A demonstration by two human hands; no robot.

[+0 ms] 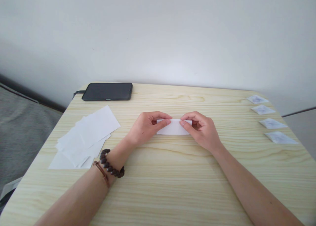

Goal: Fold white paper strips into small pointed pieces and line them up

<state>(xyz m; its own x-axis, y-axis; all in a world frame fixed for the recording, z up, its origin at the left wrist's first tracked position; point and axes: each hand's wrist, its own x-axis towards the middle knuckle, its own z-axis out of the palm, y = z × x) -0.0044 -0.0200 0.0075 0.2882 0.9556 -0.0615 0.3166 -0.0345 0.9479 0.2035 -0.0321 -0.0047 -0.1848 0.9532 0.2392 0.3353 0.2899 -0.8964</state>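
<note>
A white sheet of paper (173,128), folded to a wide, low rectangle, lies at the middle of the table between both hands. My left hand (150,125) pinches its top edge left of centre, thumb in front and fingers behind. On the right of centre, my right hand (201,127) grips the same edge in the same way. Parts of both ends of the paper are hidden by the thumbs. A dark beaded bracelet (110,168) and a thin brown band (101,173) circle my left wrist.
Loose white paper sheets (98,124) overlap on the left. Behind them lies a black phone (107,91) with a cable at its left end. Several folded white paper pieces (280,137) line the right edge of the wooden table (172,193). A pale wall (158,38) stands behind.
</note>
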